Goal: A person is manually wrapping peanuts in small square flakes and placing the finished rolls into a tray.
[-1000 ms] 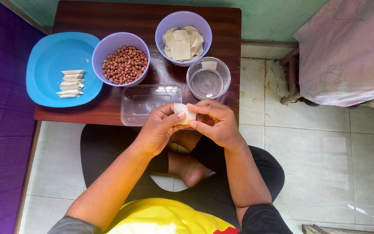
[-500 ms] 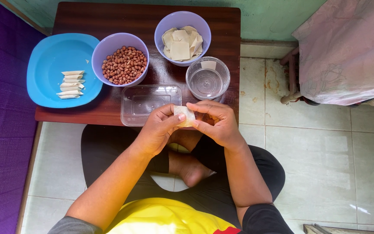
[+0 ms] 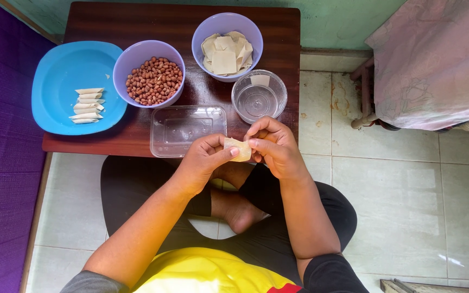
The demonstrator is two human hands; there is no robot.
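The wrapper [image 3: 238, 149] pinched between the left hand [image 3: 202, 163] and right hand [image 3: 275, 149] is pale cream, as are the squares in the lilac bowl [image 3: 227, 24] and the rolls [image 3: 87, 105] on the bright blue plate [image 3: 66, 65]. A second lilac bowl [image 3: 137, 54] holds reddish-brown peanuts [image 3: 154, 81]. The table [image 3: 137, 21] is dark red-brown, the round cup [image 3: 259, 97] and rectangular tray [image 3: 188, 130] clear. The cloth [image 3: 435, 59] is pale pink, seemingly with a faint printed pattern; the mat [image 3: 1, 163] is purple.
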